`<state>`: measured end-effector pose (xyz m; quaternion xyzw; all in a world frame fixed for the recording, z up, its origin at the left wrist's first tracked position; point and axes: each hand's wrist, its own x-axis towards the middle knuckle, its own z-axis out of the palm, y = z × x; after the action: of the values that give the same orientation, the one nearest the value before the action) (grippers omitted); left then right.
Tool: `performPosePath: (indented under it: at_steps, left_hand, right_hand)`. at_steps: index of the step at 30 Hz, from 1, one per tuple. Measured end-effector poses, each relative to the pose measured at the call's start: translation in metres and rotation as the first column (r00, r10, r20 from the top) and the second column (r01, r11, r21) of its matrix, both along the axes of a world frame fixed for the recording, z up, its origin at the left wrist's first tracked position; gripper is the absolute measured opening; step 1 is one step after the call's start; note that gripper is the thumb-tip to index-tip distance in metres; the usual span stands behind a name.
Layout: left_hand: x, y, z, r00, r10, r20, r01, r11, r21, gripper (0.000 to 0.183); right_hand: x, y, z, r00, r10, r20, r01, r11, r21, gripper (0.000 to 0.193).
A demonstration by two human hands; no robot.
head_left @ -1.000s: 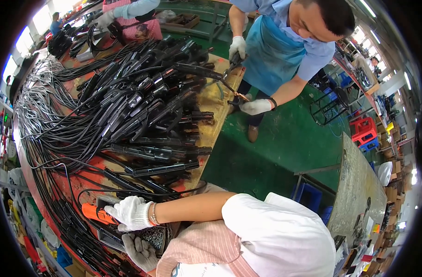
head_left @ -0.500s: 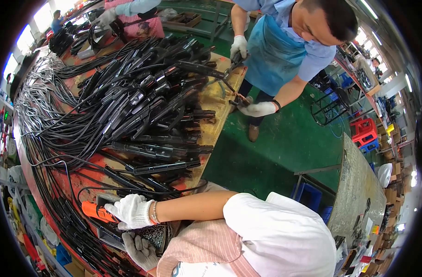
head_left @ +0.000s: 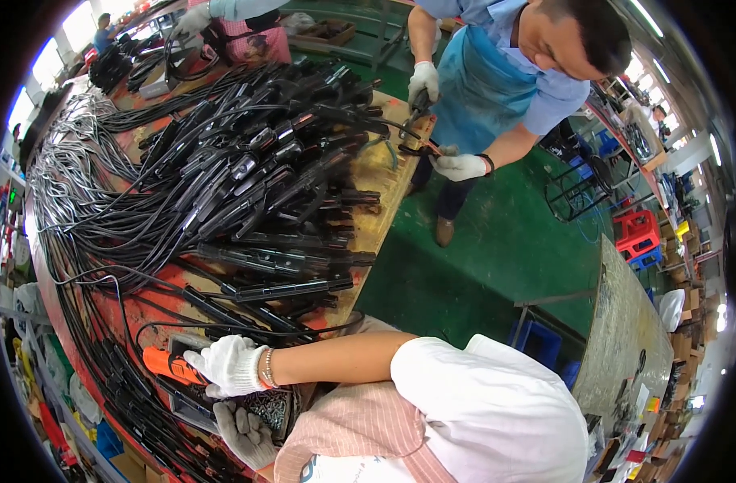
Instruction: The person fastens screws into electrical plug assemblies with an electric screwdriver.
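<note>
Stretching left near the counter's [head_left: 168, 279] close edge, the orange tool [head_left: 167, 365] points away from my right hand [head_left: 227, 367], clasped around its end; remotely, I can't tell if my left hand [head_left: 245, 435], beside the metal fasteners [head_left: 274, 408], holds anything.

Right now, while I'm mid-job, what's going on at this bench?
The gloved right hand grips an orange tool, while the gloved left hand is beside the small metal screws; whether it holds any is unclear. A heap of black handle-like parts with cables covers much of the table. At its far end, a co-worker in a blue apron holds a hand tool.
</note>
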<state>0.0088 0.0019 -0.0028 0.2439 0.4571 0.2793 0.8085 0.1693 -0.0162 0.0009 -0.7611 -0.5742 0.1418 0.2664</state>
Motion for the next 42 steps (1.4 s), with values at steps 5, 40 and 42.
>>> performPosePath:
  at_steps: [5, 40, 42]
  left_hand:
    - [0.006, -0.004, 0.008, 0.997, 0.013, -0.078, -0.008, 0.998, 0.062, 0.020]
    - [-0.002, -0.001, 0.005, 0.999, -0.041, -0.005, 0.042, 0.999, 0.022, 0.020]
    - [-0.002, -0.001, 0.006, 0.998, -0.059, -0.013, 0.059, 0.998, 0.024, 0.020]
  right_hand:
    - [0.000, 0.024, 0.007, 1.000, 0.019, -0.009, -0.020, 0.975, -0.220, 0.062]
    - [0.005, 0.017, 0.020, 0.994, -0.009, -0.113, -0.026, 0.954, -0.299, 0.061]
    - [0.005, 0.018, 0.016, 0.995, -0.001, -0.100, -0.027, 0.961, -0.274, 0.062]
